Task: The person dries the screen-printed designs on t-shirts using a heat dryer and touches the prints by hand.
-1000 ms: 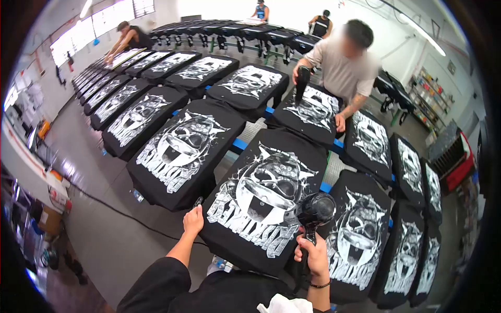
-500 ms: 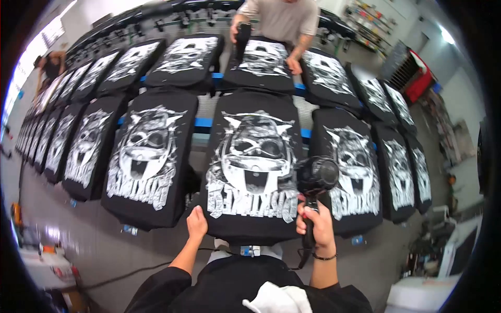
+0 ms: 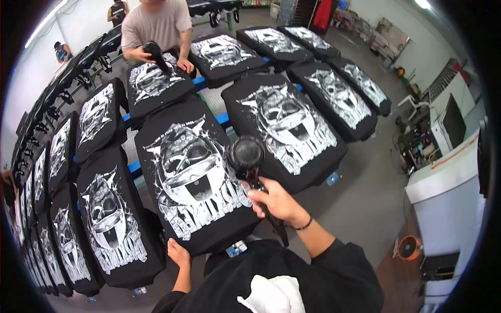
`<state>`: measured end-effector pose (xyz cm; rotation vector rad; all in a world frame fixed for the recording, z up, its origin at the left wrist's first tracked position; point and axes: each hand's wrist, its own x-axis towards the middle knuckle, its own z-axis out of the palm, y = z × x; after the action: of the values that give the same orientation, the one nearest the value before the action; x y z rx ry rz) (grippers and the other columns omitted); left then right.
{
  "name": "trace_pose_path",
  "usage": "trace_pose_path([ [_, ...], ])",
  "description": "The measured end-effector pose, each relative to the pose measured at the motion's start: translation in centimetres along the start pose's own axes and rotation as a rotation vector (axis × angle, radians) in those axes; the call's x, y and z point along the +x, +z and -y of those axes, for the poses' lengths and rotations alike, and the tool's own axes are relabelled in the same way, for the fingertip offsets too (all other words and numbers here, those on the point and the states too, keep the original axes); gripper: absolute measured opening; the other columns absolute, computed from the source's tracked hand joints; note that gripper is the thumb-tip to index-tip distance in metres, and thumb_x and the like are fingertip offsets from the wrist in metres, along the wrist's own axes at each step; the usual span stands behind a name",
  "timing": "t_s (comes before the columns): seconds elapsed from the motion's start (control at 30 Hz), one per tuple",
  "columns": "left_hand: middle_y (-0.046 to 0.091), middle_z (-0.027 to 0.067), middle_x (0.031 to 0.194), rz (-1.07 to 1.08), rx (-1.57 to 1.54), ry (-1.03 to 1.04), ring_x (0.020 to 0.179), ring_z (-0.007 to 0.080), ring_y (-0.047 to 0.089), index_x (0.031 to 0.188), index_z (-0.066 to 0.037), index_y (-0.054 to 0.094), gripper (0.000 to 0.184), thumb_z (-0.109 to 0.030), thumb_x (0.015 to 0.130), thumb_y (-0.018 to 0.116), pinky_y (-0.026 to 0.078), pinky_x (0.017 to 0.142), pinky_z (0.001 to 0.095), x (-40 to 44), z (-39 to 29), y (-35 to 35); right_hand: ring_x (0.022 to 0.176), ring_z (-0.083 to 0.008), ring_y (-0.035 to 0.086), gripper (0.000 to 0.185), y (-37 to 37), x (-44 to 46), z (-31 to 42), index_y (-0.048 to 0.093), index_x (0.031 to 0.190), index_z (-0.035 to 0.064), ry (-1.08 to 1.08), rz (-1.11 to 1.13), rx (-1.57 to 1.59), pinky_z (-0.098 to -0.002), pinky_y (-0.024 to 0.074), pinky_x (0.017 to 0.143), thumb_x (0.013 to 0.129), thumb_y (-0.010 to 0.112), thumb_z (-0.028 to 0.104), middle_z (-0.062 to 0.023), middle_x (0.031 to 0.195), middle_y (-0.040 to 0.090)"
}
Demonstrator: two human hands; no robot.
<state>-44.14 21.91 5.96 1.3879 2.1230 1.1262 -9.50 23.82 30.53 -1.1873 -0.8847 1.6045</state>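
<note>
My right hand (image 3: 279, 199) is wrapped around the handle of a black hair dryer (image 3: 247, 153). The dryer's round body hangs over the right edge of a black T-shirt (image 3: 194, 156) with a white and grey skull-like print and large lettering. This shirt is stretched flat over a printing board in front of me. At the board's near left corner, my left hand (image 3: 180, 254) grips the shirt-covered edge, its fingers partly hidden. Beside it, another printed T-shirt (image 3: 284, 120) lies on the board to the right, and a similar shirt (image 3: 110, 214) is on the left.
Across the boards a person (image 3: 156, 28) in a light shirt holds a dark handheld tool (image 3: 155, 55) over another shirt. Several shirt-covered boards run in two rows. An orange fan (image 3: 408, 248) and a white cabinet (image 3: 443, 177) stand at the right.
My view has turned right, so the boards now appear tilted and shifted left. My right hand still holds the hair dryer by the shirt's right side; my left hand stays at the near left corner.
</note>
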Motion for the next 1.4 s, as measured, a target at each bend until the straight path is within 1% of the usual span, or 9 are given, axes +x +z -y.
trace_pose_path([
  [0.33, 0.053, 0.0253, 0.067, -0.008, 0.075, 0.046, 0.060, 0.0378, 0.047, 0.081, 0.009, 0.052, 0.044, -0.031, 0.097, 0.040, 0.037, 0.058, 0.0447, -0.1, 0.1, -0.4, 0.048, -0.0090, 0.049, 0.017, -1.8, 3.5, 2.6, 0.050, 0.084, 0.0023, 0.052, 0.091, -0.024, -0.0241, 0.0417, 0.043, 0.090, 0.057, 0.017, -0.0026, 0.062, 0.051],
  [0.53, 0.052, 0.0245, 0.067, 0.007, 0.081, 0.032, 0.060, 0.0366, 0.047, 0.082, 0.009, 0.053, 0.043, -0.030, 0.097, 0.040, 0.037, 0.059, 0.0439, -0.1, -0.1, -0.3, 0.055, -0.0085, 0.052, 0.016, -2.2, 4.9, 2.4, 0.050, 0.090, 0.0005, 0.002, 0.106, 0.064, -0.0233, 0.0418, 0.044, 0.088, 0.058, 0.014, -0.0028, 0.074, 0.050],
  [0.63, 0.053, 0.0251, 0.068, 0.025, 0.073, 0.050, 0.061, 0.0371, 0.047, 0.083, 0.009, 0.053, 0.044, -0.030, 0.097, 0.040, 0.037, 0.059, 0.0438, 0.1, 0.1, -0.4, 0.054, -0.0088, 0.047, 0.027, -2.7, 4.9, 2.6, 0.048, 0.113, -0.0036, 0.015, 0.118, 0.149, -0.0231, 0.0396, 0.045, 0.092, 0.052, 0.012, -0.0036, 0.076, 0.049],
  [0.7, 0.055, 0.0260, 0.071, 0.020, 0.063, 0.052, 0.063, 0.0383, 0.049, 0.086, 0.010, 0.054, 0.044, -0.030, 0.098, 0.040, 0.039, 0.061, 0.0438, -0.1, -0.2, -0.3, 0.055, -0.0076, 0.049, 0.014, -3.6, 4.9, 2.9, 0.050, 0.091, 0.0013, 0.021, 0.126, 0.235, -0.0222, 0.0401, 0.044, 0.090, 0.056, 0.014, -0.0019, 0.074, 0.049],
  [0.9, 0.058, 0.0265, 0.081, 0.025, 0.076, 0.065, 0.071, 0.0344, 0.052, 0.095, 0.011, 0.054, 0.045, -0.031, 0.099, 0.037, 0.041, 0.070, 0.0406, -0.2, 0.4, -0.2, 0.056, -0.0089, 0.049, 0.021, -6.0, 5.9, 4.9, 0.050, 0.106, -0.0012, 0.072, 0.099, 0.242, -0.0233, 0.0398, 0.044, 0.091, 0.054, 0.012, -0.0038, 0.076, 0.050],
  [1.03, 0.059, 0.0288, 0.087, 0.030, 0.170, 0.041, 0.077, 0.0364, 0.052, 0.097, 0.013, 0.053, 0.047, -0.030, 0.100, 0.036, 0.042, 0.076, 0.0402, -0.1, 0.8, -0.3, 0.048, -0.0087, 0.044, 0.023, -9.1, 6.9, 6.4, 0.053, 0.102, -0.0044, 0.079, 0.121, 0.024, -0.0234, 0.0370, 0.044, 0.089, 0.052, 0.015, -0.0054, 0.069, 0.050],
  [1.13, 0.062, 0.0289, 0.096, 0.043, 0.249, 0.036, 0.081, 0.0371, 0.055, 0.104, 0.014, 0.056, 0.051, -0.033, 0.099, 0.037, 0.043, 0.079, 0.0389, 0.5, 2.4, -0.5, 0.043, -0.0069, 0.045, 0.029, -11.4, 7.8, 8.2, 0.054, 0.079, -0.0001, 0.017, 0.149, -0.256, -0.0210, 0.0391, 0.043, 0.090, 0.055, 0.027, -0.0014, 0.057, 0.049],
  [1.2, 0.063, 0.0261, 0.095, 0.064, 0.286, -0.061, 0.080, 0.0324, 0.055, 0.103, 0.014, 0.057, 0.051, -0.033, 0.099, 0.038, 0.043, 0.079, 0.0377, 0.8, 2.1, -0.7, 0.048, -0.0163, 0.057, 0.021, -13.7, 9.4, 8.6, 0.058, 0.073, 0.0055, -0.132, 0.309, -0.248, -0.0283, 0.0472, 0.046, 0.088, 0.054, 0.020, -0.0106, 0.060, 0.056],
  [1.4, 0.065, 0.0211, 0.086, 0.020, 0.303, -0.131, 0.075, 0.0239, 0.052, 0.094, 0.015, 0.057, 0.052, -0.033, 0.098, 0.039, 0.042, 0.075, 0.0365, 1.1, 1.2, -0.3, 0.048, -0.0134, 0.050, 0.025, -16.5, 7.3, 9.5, 0.053, 0.073, -0.0028, -0.043, 0.280, 0.024, -0.0263, 0.0462, 0.044, 0.088, 0.052, 0.016, -0.0075, 0.062, 0.052],
])
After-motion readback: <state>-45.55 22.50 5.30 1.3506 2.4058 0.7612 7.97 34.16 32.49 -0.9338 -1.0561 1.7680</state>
